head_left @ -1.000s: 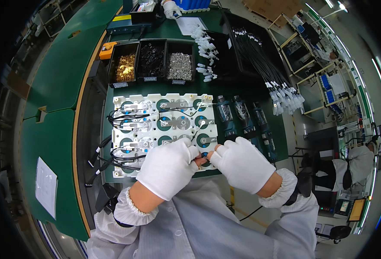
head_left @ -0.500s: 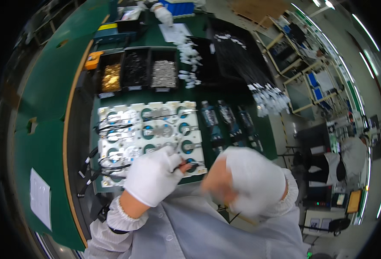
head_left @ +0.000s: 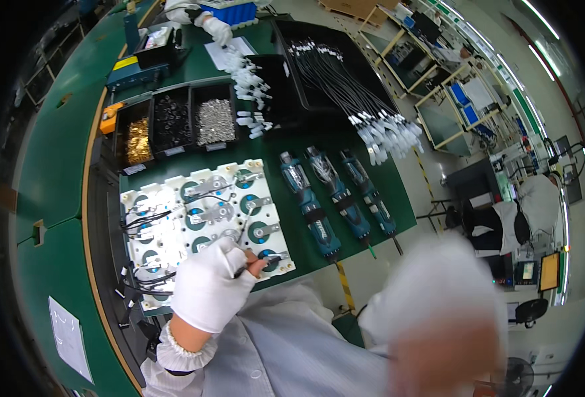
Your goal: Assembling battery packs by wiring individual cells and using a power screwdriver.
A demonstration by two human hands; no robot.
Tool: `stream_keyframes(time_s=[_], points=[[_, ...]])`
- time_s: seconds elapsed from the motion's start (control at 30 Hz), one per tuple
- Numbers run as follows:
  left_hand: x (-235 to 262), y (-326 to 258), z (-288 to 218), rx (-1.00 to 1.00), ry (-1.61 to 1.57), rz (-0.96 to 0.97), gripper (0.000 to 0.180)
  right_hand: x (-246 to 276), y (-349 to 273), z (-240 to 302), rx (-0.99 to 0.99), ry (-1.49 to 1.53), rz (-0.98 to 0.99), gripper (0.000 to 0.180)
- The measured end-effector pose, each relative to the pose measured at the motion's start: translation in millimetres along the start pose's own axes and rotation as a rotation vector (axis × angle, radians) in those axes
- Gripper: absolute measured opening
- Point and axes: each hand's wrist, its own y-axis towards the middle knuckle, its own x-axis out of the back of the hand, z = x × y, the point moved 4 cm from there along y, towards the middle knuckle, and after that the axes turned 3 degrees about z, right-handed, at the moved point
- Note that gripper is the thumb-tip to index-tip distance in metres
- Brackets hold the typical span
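Note:
My left hand [head_left: 209, 288], in a white glove with bare fingertips, is pinched at the near right corner of a white fixture plate [head_left: 173, 246]. Between its fingers is a short dark stretch of what looks like a black cable [head_left: 241, 272], mostly hidden by the glove. Metal tabs over round teal recesses [head_left: 266, 229] cover the plate, with thin cables lying across some of them. My right hand [head_left: 438, 291], also gloved, is raised at the lower right, away from the plate. Motion blur smears its fingers, so whether it holds anything does not show.
Three teal electric screwdrivers [head_left: 320, 228] lie right of the plate. Behind it stand bins of gold parts [head_left: 138, 140], black parts [head_left: 171, 122] and silver parts [head_left: 215, 121]. A black tray [head_left: 286, 79] holds bundled cables [head_left: 345, 83]. Across the bench is another person's gloved hand [head_left: 217, 30].
My right hand has swung right and toward me, away from the plate. My left hand keeps its pinch at the plate's corner. The whole view has shifted and tilted.

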Motion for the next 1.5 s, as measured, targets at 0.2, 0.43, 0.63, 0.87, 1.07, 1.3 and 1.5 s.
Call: stream_keyframes(time_s=[0.2,0.43,0.63,0.87,1.07,1.3,1.5], points=[[3.0,-5.5,8.7,-0.009,0.041,0.015,0.014,77.8,51.3,-204.0,-0.383,-1.19,0.113,0.023],[9.6,-0.9,6.0,0.022,-0.01,0.045,0.017,86.8,52.6,-230.0,-0.532,-0.93,-0.044,0.018],[16.2,3.7,6.7,0.144,-0.196,0.135,0.023,98.9,64.5,-212.5,-0.482,-0.742,-0.326,0.027],[23.6,1.1,-14.1,0.339,-1.008,0.319,0.061,-2.8,29.9,-72.0,0.051,-0.219,-0.024,0.019],[13.0,21.7,-17.3,0.578,-1.539,0.433,0.038,-91.8,-57.8,-1.1,0.413,0.118,0.59,0.011],[63.4,21.4,-19.8,0.322,-2.144,-0.041,0.031,-93.2,-82.9,-13.1,0.368,0.017,0.19,0.026],[86.0,1.1,-26.2,0.059,-2.201,-0.311,0.04,-82.3,-93.2,-37.7,-0.205,0.2,-0.045,0.034]])
